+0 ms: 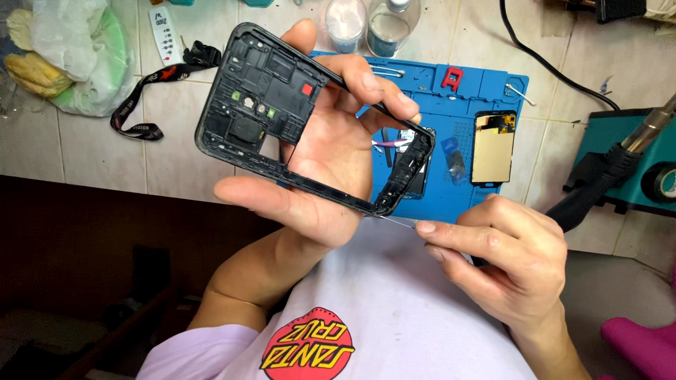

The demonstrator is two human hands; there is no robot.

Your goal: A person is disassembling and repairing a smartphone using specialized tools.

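Your left hand [320, 158] holds a black phone frame [282, 105] up above the counter's near edge, thumb along its lower rail and fingers curled over the upper rail, so the palm shows through the open middle. The frame tilts, its camera end toward the counter's left side. Your right hand [503, 260] pinches a thin metal tool [398, 222] between thumb and forefinger, and its tip touches the frame's lower right corner.

Behind your hands, a blue work mat [486, 84] lies on the tiled counter [91, 155]. On the mat, a phone screen [492, 146] rests face down near its right edge, with small parts just beside it. A black lanyard [151, 84] lies toward the counter's left side, near a plastic bag [70, 53] in the far left corner. Two clear bottles [370, 24] stand at the far edge. A hot-air handle [605, 176] rests at the counter's right side.
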